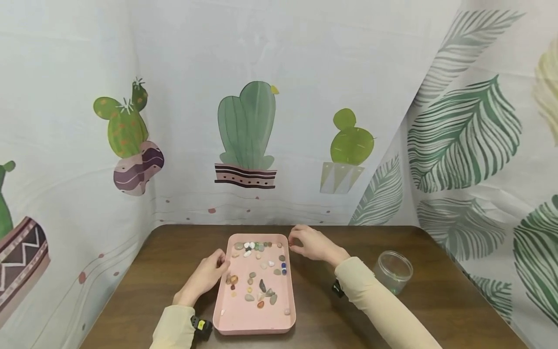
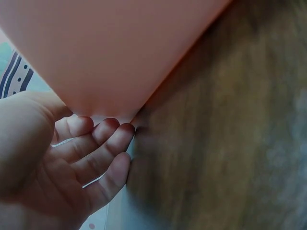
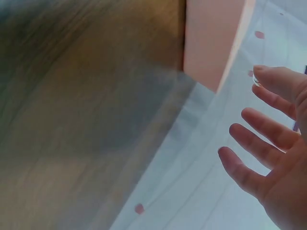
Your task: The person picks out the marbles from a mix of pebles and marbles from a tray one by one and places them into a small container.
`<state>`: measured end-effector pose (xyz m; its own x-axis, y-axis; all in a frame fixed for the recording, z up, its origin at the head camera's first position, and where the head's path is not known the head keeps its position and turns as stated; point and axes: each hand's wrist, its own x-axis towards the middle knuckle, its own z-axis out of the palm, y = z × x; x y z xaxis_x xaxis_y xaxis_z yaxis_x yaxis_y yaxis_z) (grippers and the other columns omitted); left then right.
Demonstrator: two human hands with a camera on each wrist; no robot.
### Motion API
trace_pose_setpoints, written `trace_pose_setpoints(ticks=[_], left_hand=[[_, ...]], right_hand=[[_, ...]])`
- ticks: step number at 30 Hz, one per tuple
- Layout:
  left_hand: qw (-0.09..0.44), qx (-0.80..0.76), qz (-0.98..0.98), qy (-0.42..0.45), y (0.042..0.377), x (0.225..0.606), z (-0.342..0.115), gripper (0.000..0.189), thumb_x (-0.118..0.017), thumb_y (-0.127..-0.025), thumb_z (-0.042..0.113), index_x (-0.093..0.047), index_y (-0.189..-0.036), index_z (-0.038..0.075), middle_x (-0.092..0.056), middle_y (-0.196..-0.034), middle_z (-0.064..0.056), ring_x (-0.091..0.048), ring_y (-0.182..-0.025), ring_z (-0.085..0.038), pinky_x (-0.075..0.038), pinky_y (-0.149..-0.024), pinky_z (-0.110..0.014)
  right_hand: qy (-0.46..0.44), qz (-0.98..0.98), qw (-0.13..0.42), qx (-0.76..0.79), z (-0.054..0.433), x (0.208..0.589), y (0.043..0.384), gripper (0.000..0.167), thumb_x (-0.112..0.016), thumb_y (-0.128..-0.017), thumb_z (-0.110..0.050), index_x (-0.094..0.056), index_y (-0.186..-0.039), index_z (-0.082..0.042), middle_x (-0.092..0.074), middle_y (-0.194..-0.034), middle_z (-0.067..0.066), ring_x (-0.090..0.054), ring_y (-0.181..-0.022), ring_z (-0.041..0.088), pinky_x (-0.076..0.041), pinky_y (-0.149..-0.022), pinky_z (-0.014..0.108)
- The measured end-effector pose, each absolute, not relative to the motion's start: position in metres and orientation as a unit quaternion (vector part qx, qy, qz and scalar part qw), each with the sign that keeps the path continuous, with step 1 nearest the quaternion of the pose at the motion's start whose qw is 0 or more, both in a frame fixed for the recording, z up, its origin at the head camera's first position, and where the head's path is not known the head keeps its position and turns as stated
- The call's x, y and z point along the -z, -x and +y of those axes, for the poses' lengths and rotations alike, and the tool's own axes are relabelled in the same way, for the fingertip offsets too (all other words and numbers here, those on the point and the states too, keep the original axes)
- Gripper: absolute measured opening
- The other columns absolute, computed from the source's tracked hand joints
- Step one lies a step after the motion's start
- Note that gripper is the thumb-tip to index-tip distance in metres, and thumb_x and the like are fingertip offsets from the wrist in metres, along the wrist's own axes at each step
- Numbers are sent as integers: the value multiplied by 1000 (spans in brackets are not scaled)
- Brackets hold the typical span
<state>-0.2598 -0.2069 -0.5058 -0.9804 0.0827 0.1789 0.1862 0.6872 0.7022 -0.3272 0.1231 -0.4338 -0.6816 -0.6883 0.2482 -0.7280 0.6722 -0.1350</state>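
Observation:
A pink tray [image 1: 253,322] lies lengthwise on the table, with small stones scattered in it. My left hand [image 1: 207,274] holds its left rim, the thumb reaching over the edge. In the left wrist view the fingers [image 2: 105,165] lie against the tray's outer wall [image 2: 110,57]. Beyond the tray's far right corner is my right hand [image 1: 311,242]. Its thumb and index finger pinch a small clear, glass-like piece [image 3: 256,82], seen in the right wrist view and mostly hidden by the fingertips. The other fingers of that hand are spread.
A clear round jar [image 1: 394,271] with something small and green at its bottom stands right of the tray, beside the right sleeve. Dark stones [image 1: 262,286] lie mid-tray, white ones [image 1: 249,245] at its far end. A patterned cloth [image 1: 283,208] hangs behind the brown table [image 1: 183,237].

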Motion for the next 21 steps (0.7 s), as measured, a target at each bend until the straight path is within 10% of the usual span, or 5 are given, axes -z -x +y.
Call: trace_pose_setpoints(ticks=[21], left_hand=[[66, 397, -912, 79, 259, 506, -207, 13, -59, -96, 13, -49, -88, 13, -44, -67, 2, -46, -63, -14, -35, -56, -28]], right_hand=[[-372, -890, 211, -159, 209, 411, 292, 15, -78, -82, -12, -65, -90, -14, -63, -100, 0, -60, -99, 24, -48, -84, 44]])
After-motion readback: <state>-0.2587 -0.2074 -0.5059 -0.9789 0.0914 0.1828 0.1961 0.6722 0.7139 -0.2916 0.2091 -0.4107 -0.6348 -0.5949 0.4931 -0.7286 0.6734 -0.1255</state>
